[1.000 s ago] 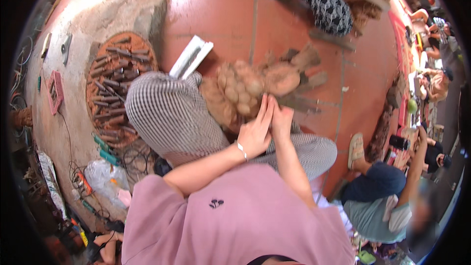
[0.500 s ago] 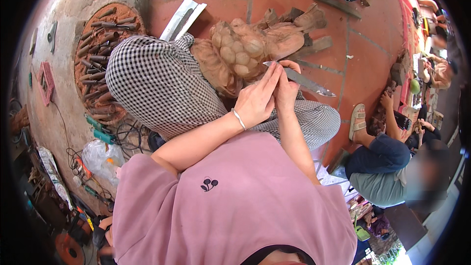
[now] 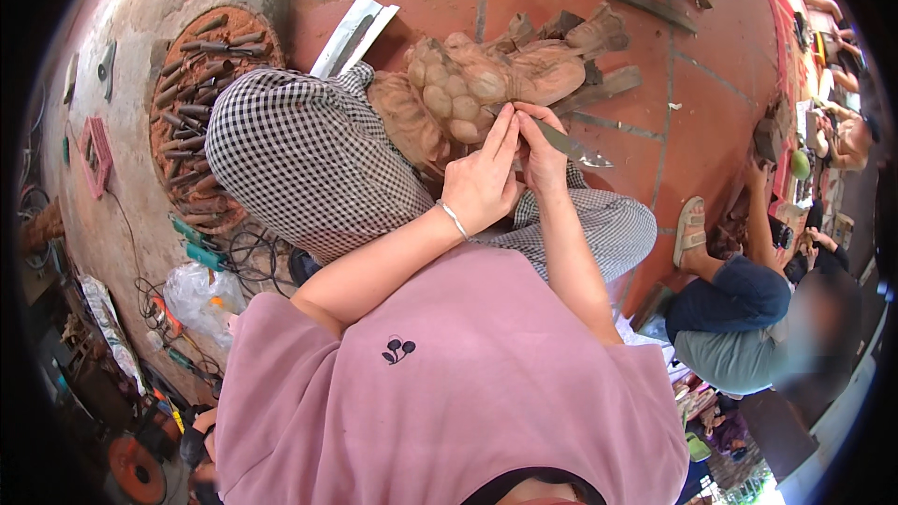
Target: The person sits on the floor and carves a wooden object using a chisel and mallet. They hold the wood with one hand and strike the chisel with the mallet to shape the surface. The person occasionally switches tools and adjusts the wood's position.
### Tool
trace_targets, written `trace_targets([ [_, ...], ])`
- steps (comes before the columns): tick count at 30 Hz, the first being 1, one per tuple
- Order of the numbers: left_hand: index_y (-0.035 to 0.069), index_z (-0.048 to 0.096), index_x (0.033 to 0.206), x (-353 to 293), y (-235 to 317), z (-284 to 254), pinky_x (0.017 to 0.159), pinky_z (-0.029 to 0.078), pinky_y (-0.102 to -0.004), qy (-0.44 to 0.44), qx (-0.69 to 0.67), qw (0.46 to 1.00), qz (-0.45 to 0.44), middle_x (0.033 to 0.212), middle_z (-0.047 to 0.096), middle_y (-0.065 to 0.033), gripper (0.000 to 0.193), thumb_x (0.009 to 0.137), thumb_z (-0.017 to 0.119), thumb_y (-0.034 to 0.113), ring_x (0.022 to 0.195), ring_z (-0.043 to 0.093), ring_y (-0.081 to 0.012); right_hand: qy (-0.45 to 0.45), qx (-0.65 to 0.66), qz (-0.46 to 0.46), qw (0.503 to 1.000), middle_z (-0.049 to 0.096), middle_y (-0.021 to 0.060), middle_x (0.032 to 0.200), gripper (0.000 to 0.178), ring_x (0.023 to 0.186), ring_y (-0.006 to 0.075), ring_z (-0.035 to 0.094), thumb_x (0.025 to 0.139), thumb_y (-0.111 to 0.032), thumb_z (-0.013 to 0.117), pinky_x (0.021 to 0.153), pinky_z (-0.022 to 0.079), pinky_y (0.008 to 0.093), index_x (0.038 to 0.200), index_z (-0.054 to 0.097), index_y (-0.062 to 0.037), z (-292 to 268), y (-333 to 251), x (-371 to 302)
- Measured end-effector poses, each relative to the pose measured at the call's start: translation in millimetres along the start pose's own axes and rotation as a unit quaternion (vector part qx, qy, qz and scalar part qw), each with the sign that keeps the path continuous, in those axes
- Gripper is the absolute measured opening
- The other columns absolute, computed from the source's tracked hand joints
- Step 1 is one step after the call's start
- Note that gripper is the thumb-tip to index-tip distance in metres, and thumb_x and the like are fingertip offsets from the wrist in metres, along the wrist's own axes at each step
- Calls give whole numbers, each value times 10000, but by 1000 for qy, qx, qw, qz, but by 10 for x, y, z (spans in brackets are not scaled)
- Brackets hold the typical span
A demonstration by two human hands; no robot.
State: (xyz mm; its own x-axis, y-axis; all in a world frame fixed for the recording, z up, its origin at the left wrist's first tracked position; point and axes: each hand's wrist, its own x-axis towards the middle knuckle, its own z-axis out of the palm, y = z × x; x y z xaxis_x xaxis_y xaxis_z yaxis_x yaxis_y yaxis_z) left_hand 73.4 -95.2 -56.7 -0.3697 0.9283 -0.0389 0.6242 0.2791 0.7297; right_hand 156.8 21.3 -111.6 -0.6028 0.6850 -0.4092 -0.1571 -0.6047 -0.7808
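A flat grey strip [image 3: 572, 147] with a pointed, shiny outer end is held between my two hands, above my lap. My right hand [image 3: 545, 168] grips it, with fingers curled behind it and the thumb in front. My left hand [image 3: 480, 189] meets it at the near end, its long fingers pressed together and their tips on the strip; a light bracelet is on that wrist. Just beyond the fingertips lies a brown wood carving [image 3: 449, 93] with a cluster of rounded bumps, resting by my checkered trouser legs. What the strip is made of is unclear.
At left, a round tray of reddish sawdust [image 3: 224, 23] holds several carving tools [image 3: 192, 112]. A white sheet with a dark strip [image 3: 354, 36] lies beyond my knee. Cables [image 3: 260, 257] and a plastic bag [image 3: 195, 299] are at lower left. Another person [image 3: 730, 346] sits at right.
Both hands have shifted slightly left and up together. The strip has turned a little, and its pointed outer end has come left. The carving stays in place.
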Motion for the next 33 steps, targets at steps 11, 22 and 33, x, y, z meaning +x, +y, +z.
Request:
trace_targets([
  [11, -56, 312, 1443, -3, -76, 74, 822, 497, -402, 56, -13, 998, 36, 1546, 249, -207, 825, 690, 634, 44, 1017, 614, -347, 45, -82, -69, 993, 666, 57, 848, 130, 724, 82, 616, 919, -69, 630, 616, 504, 208, 1023, 645, 8, 204, -36, -66],
  [22, -20, 201, 1493, 13, -34, 39, 874, 489, -420, 26, -77, 997, -5, 1567, 181, -208, 922, 684, 642, 28, 1173, 545, -374, 45, -122, -88, 988, 669, 44, 886, 124, 758, 77, 608, 917, -55, 628, 654, 510, 215, 1017, 649, 15, 232, -86, -9],
  [33, 5, 201, 1498, 21, -9, -52, 881, 486, -449, 3, -79, 996, -40, 1563, 194, -199, 913, 700, 639, 68, 1112, 547, -418, 54, -260, -163, 950, 665, 16, 848, 94, 778, 62, 580, 906, -77, 651, 675, 478, 214, 954, 661, 3, 216, -41, -19],
])
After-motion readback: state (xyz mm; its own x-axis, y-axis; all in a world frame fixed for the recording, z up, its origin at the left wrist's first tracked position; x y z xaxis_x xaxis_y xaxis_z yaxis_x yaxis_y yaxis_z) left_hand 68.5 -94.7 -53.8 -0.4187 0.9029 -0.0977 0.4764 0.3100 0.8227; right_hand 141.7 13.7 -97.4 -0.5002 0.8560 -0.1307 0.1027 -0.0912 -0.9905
